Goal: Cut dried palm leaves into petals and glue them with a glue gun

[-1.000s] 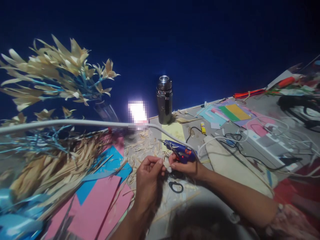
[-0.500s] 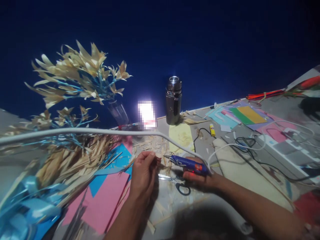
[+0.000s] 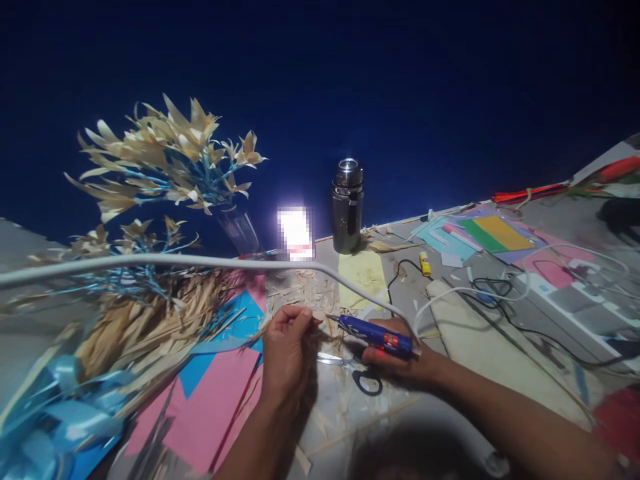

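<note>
My right hand point(image 3: 393, 350) is wrapped around a blue glue gun point(image 3: 373, 333) with an orange-red label and a small red light. Its metal nozzle points left, a short way from my left hand point(image 3: 290, 340). The left thumb and fingers are pinched together on something small that I cannot make out. Below the glue gun lie scissors point(image 3: 367, 382) with dark handles, their blades toward my left hand. A thick white cord point(image 3: 200, 261) crosses in front of both hands toward the glue gun.
A steel flask point(image 3: 347, 210) stands behind a yellow sheet point(image 3: 361, 277). At left are dried-husk flowers point(image 3: 185, 153) in a glass, loose husks point(image 3: 115, 333), pink paper point(image 3: 213, 400) and blue ribbon point(image 3: 75, 413). A power strip point(image 3: 580, 313) with cables lies right. Scraps litter the table.
The view has shifted slightly. My right hand has tilted the glue gun a little, its nozzle now slightly further left. My left hand keeps its pinch, nearly in place.
</note>
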A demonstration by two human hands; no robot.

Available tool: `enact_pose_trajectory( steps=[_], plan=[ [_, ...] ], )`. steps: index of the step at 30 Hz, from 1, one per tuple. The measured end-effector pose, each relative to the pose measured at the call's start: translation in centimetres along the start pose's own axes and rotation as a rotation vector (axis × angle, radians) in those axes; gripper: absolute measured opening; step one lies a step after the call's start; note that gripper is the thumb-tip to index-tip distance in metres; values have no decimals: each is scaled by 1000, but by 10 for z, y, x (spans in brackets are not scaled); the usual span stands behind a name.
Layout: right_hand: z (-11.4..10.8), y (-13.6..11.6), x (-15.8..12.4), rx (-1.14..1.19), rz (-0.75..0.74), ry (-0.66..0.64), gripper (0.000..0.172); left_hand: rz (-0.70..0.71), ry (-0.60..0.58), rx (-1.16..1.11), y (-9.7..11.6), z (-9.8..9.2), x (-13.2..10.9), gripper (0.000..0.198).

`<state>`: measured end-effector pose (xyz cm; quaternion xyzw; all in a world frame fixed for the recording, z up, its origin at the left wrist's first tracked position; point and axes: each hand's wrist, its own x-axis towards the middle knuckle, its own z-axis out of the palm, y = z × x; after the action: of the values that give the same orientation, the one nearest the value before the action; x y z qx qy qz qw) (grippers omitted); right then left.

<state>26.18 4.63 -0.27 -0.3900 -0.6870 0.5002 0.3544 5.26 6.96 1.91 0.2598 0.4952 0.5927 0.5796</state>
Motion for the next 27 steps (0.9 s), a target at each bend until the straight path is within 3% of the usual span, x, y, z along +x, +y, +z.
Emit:
enact_pose_trajectory(
  steps=[27],
  plan=[
    [-1,-2,0,-63,20,-25,38,-62,-38,-54,4,1,-3,28]
  ],
)
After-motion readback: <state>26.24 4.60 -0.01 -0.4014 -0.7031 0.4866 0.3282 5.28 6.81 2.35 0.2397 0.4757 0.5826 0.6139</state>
